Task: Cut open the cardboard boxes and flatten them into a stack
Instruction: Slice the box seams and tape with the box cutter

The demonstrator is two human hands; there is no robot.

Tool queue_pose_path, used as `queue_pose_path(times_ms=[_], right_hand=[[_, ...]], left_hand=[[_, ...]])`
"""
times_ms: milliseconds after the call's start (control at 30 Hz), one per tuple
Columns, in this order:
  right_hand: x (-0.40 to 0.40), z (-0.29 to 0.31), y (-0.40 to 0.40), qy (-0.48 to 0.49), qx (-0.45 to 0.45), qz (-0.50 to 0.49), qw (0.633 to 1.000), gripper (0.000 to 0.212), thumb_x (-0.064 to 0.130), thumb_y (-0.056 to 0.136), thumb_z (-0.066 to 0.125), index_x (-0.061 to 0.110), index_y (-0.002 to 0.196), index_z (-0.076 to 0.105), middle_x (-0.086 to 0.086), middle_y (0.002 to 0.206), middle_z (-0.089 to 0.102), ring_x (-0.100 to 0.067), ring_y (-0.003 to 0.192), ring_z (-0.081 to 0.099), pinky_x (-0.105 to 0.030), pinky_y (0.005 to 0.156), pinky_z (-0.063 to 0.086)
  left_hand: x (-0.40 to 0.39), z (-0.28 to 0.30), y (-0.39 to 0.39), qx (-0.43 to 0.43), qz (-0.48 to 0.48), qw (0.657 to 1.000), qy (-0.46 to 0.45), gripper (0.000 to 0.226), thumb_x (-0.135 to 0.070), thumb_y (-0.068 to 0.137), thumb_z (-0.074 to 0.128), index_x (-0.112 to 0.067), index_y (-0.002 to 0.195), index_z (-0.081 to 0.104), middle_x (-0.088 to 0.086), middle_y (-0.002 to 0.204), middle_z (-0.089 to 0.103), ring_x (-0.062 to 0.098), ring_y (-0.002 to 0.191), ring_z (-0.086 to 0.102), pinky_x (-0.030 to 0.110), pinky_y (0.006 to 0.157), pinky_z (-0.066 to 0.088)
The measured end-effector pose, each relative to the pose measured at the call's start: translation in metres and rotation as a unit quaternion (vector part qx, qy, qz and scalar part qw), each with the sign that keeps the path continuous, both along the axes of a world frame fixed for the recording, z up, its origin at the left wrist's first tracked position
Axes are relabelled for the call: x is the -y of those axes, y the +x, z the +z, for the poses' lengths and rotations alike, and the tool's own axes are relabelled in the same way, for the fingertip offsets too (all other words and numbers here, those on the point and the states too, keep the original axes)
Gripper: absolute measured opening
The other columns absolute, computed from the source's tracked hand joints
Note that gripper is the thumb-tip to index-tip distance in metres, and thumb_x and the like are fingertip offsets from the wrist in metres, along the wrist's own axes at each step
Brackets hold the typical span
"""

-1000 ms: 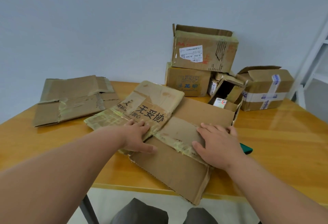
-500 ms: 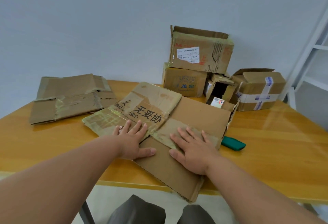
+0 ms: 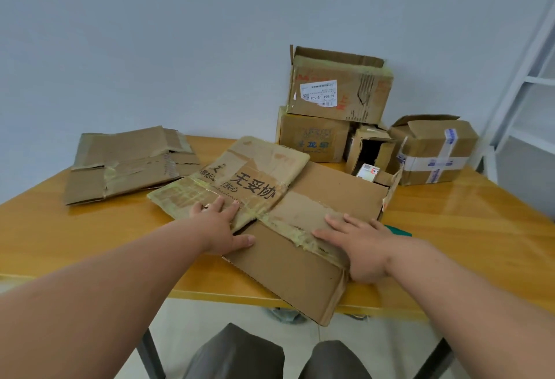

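Pressing down on the flattened box [image 3: 300, 228] with both palms, I hold it against the table [image 3: 90, 234]. My left hand [image 3: 220, 230] lies flat on the panel printed with large black characters, fingers straight, thumb stretched toward the taped seam — it grasps nothing. My right hand [image 3: 357, 243] lies flat on the plain brown panel to the right of that seam, fingers spread, likewise grasping nothing. The near corner of the flattened box overhangs the table edge toward my knees.

Left of the flattened box, apart from it, lies a stack of flattened cardboard [image 3: 129, 162]. Behind the flattened box stand the uncut boxes: a labelled box [image 3: 339, 84] resting on a lower box [image 3: 312, 138], a small open box [image 3: 371, 150] beside them, and a box bound with white tape [image 3: 435, 150] at the far right. The far edge of the flattened box hides the base of the small open box; its interior is dark and unreadable.

A green object [image 3: 398, 230] shows just beyond my right hand — mostly hidden by the hand, so I cannot identify it. A white frame [image 3: 522, 84] is cut off at the right border.
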State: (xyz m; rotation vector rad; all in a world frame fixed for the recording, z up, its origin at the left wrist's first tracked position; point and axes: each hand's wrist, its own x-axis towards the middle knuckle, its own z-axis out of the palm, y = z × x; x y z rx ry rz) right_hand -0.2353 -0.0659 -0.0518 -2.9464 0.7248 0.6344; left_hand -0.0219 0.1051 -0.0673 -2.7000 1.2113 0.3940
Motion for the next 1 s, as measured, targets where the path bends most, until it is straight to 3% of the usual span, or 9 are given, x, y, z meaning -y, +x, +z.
queue_pose_path(times_ms=[133,200,300,367,567,700,833,933,1000], right_hand=[[0.004,-0.006,-0.010,-0.008,0.021,0.011,1.000,0.087,0.022,0.088,0.050,0.057,0.150,-0.002,0.017,0.164,-0.012,-0.016,0.152,-0.011,-0.052,0.122,-0.002],[0.008,-0.010,-0.019,-0.011,0.057,0.013,0.998,0.078,0.028,0.093,0.045,0.057,0.150,0.001,0.020,0.164,-0.007,-0.012,0.152,-0.007,-0.050,0.123,0.001],[0.007,-0.009,-0.027,-0.037,0.201,0.019,0.979,0.057,0.034,0.100,0.039,0.054,0.150,0.018,0.019,0.162,0.017,-0.010,0.150,0.011,-0.046,0.123,0.009],[0.001,-0.005,-0.029,-0.077,0.276,0.036,0.957,0.047,0.035,0.102,0.039,0.046,0.148,0.033,0.018,0.155,0.035,-0.010,0.145,0.028,-0.041,0.122,0.012],[-0.012,-0.008,-0.028,-0.164,0.444,0.069,0.878,0.033,0.031,0.097,0.045,0.031,0.126,0.060,0.010,0.111,0.071,-0.020,0.100,0.064,-0.040,0.090,0.044],[-0.030,0.004,-0.006,-0.220,0.464,0.072,0.855,0.037,0.034,0.094,0.035,0.027,0.117,0.064,0.008,0.091,0.072,-0.021,0.081,0.064,-0.038,0.078,0.045],[-0.064,0.020,0.030,-0.241,0.403,0.092,0.878,0.020,0.021,0.097,0.042,0.026,0.105,0.060,0.007,0.081,0.059,-0.018,0.077,0.050,-0.037,0.082,0.041],[-0.098,0.021,0.057,-0.204,0.320,0.138,0.915,0.013,0.016,0.094,0.044,0.023,0.092,0.054,0.002,0.083,0.052,-0.019,0.080,0.045,-0.044,0.093,0.040],[-0.111,0.015,0.073,-0.186,0.276,0.199,0.922,0.015,0.028,0.097,0.046,0.020,0.098,0.060,-0.002,0.089,0.056,-0.022,0.085,0.049,-0.047,0.098,0.037]], left_hand=[[-0.002,0.007,-0.009,-0.021,-0.006,0.998,-0.064,0.082,-0.067,0.093,0.035,-0.025,0.157,0.005,0.005,0.164,0.000,0.030,0.150,0.002,0.042,0.120,0.002],[-0.005,0.010,-0.009,-0.025,0.002,0.994,-0.108,0.074,-0.062,0.095,0.039,-0.020,0.155,0.024,0.006,0.162,0.014,0.029,0.148,0.014,0.041,0.119,0.013],[-0.010,0.021,-0.014,0.019,-0.001,0.978,-0.206,0.056,-0.054,0.096,0.043,-0.014,0.130,0.058,0.007,0.145,0.046,0.025,0.134,0.038,0.036,0.109,0.033],[-0.011,0.034,-0.019,0.076,-0.035,0.970,-0.227,0.055,-0.054,0.095,0.040,-0.012,0.119,0.066,0.007,0.140,0.052,0.023,0.133,0.039,0.034,0.110,0.031],[-0.014,0.081,-0.011,0.170,-0.124,0.951,-0.229,0.054,-0.052,0.098,0.035,-0.014,0.117,0.068,0.005,0.144,0.050,0.018,0.139,0.034,0.029,0.117,0.014],[-0.018,0.109,0.012,0.122,-0.109,0.954,-0.252,0.049,-0.049,0.098,0.042,-0.015,0.122,0.066,0.006,0.153,0.039,0.020,0.146,0.021,0.033,0.118,0.013],[-0.015,0.118,0.035,0.064,-0.047,0.966,-0.245,0.061,-0.060,0.094,0.043,-0.021,0.140,0.053,-0.001,0.155,0.036,0.019,0.145,0.026,0.038,0.115,0.022],[-0.008,0.093,0.043,0.049,-0.015,0.984,-0.170,0.068,-0.065,0.092,0.041,-0.024,0.147,0.042,0.005,0.155,0.037,0.026,0.142,0.032,0.038,0.115,0.028],[-0.003,0.066,0.048,0.041,-0.033,0.994,-0.098,0.074,-0.065,0.093,0.034,-0.024,0.154,0.026,0.008,0.160,0.024,0.029,0.146,0.024,0.042,0.119,0.022]])
